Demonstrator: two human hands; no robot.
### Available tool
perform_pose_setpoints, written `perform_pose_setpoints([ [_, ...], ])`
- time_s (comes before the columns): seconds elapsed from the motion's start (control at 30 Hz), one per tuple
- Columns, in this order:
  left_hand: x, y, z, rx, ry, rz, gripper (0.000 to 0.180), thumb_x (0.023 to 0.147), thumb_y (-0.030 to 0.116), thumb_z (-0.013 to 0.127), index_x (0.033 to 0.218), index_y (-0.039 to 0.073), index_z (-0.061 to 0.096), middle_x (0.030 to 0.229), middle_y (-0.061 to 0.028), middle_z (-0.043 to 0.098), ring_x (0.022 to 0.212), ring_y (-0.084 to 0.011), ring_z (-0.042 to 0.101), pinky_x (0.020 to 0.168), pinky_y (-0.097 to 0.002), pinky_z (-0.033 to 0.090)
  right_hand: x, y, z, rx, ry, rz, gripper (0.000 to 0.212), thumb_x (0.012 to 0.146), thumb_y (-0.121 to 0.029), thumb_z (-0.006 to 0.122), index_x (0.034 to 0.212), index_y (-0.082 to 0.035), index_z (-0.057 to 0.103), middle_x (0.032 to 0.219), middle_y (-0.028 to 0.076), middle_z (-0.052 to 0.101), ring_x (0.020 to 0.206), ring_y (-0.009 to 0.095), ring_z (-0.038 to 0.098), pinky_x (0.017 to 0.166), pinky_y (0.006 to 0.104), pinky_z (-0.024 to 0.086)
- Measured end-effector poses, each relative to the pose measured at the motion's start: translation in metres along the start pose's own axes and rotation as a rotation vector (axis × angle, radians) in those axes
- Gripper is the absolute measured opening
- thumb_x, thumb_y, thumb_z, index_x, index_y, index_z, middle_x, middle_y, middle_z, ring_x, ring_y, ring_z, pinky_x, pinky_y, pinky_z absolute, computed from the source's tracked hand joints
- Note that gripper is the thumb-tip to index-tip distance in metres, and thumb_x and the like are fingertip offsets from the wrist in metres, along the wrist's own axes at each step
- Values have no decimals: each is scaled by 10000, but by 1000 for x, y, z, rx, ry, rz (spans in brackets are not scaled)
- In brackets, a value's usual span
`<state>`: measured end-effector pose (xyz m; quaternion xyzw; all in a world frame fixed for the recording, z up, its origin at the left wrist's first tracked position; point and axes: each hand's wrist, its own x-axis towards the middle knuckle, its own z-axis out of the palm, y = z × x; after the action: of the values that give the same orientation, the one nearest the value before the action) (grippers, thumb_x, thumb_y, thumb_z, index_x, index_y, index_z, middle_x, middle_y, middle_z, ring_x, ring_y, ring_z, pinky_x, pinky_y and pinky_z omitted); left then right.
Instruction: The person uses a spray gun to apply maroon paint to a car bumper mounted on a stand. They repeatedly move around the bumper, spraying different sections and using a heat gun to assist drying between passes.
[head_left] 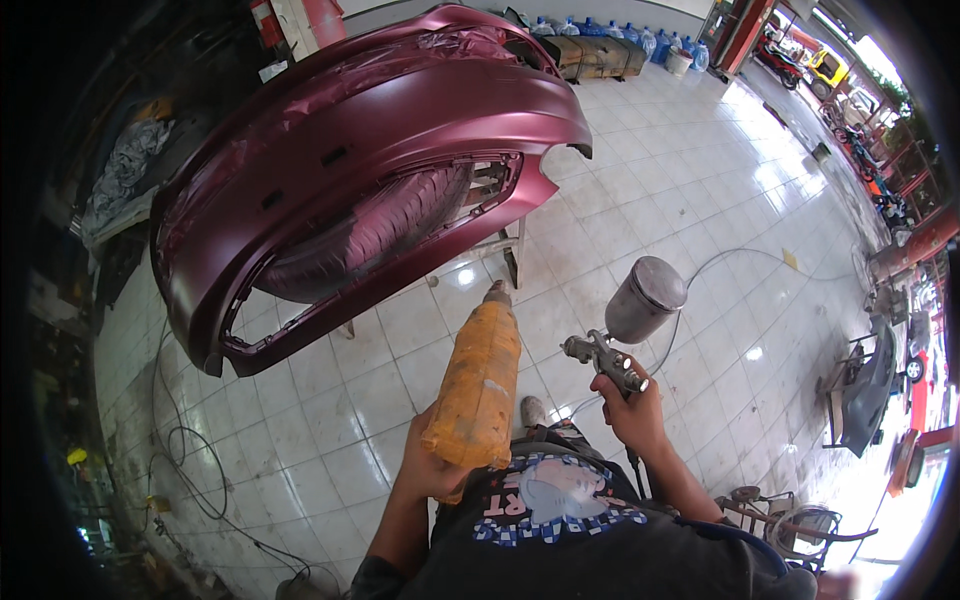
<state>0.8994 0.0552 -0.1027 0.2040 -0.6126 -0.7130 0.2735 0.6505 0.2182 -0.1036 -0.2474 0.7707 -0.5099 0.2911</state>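
My left hand (430, 465) is wrapped round the handle of a worn orange heat gun (475, 385). Its narrow metal nozzle points away from me, toward the bumper stand. In my right hand (632, 405) is a silver paint spray gun (605, 362), with a round grey cup (647, 298) tilted above it. A hose hangs from below that hand. Ahead and to the left, a car bumper (400, 115) in matte dark red rests on a stand (513, 255). Neither tool touches the bumper. Dark red sheeting shows through its large opening.
Thin hoses (185, 450) loop over the white tiled floor (370, 385), left and right. Several blue water bottles (605, 30) line the far wall beside a brown tank-like object (600, 60). On the right are a dark car part (865, 395) and a wheeled cart (790, 520).
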Motion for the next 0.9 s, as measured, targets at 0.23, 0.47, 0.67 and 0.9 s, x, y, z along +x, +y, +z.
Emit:
perform_pose_setpoints([
  [0.23,-3,2,14,137,-7,-15,525,709,102,813,1185,-1,617,1107,-96,719,1011,-197,703,902,-336,538,9,2,-9,-19,-43,-26,329,949,-108,681,1255,-4,618,785,20,615,714,90,511,661,277,444],
  [0.47,-8,-25,32,112,51,-12,550,672,204,841,1135,-13,639,1041,-111,732,940,-206,725,827,-324,552,24,7,-22,-36,-92,-85,330,943,-97,677,1254,-18,602,692,-20,585,569,59,507,531,257,418],
  [0.67,-26,-53,23,160,-91,-141,756,792,214,860,1404,-3,474,1266,-181,629,1097,-258,665,855,-401,592,33,7,-36,-61,-100,-101,345,928,-108,692,1247,-7,609,778,4,610,718,83,521,670,283,454],
  [0.9,-26,-29,54,156,186,-73,708,655,296,871,1202,-55,591,1018,-99,745,923,-178,728,818,-316,570,39,22,-39,-43,-149,-126,374,937,-94,684,1292,-18,594,811,59,646,740,115,564,709,293,484],
])
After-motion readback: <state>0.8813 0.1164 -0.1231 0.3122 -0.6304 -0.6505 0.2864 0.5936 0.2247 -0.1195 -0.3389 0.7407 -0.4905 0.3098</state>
